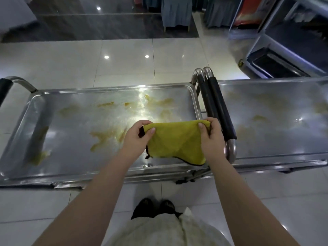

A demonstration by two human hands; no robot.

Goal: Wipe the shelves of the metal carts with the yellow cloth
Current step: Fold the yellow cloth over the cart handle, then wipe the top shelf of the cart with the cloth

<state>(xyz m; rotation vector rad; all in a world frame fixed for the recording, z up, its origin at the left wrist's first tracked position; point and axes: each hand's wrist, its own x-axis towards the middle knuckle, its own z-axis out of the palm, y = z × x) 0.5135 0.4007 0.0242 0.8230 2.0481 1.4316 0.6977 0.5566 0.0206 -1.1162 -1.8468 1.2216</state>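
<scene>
head view: both hands pinch the yellow cloth (174, 142) taut, left hand (140, 137) and right hand (211, 137) at its ends; stained shelf (79, 121) lies just beyond the fingertips

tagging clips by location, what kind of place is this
Probably a restaurant or banquet hall: steel serving carts with yellowish smears, glossy floor tiles, and what look like cloth-skirted tables behind.

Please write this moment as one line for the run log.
left hand: pinches yellow cloth | right hand: pinches yellow cloth | cart shelf: yellowish stains visible
</scene>
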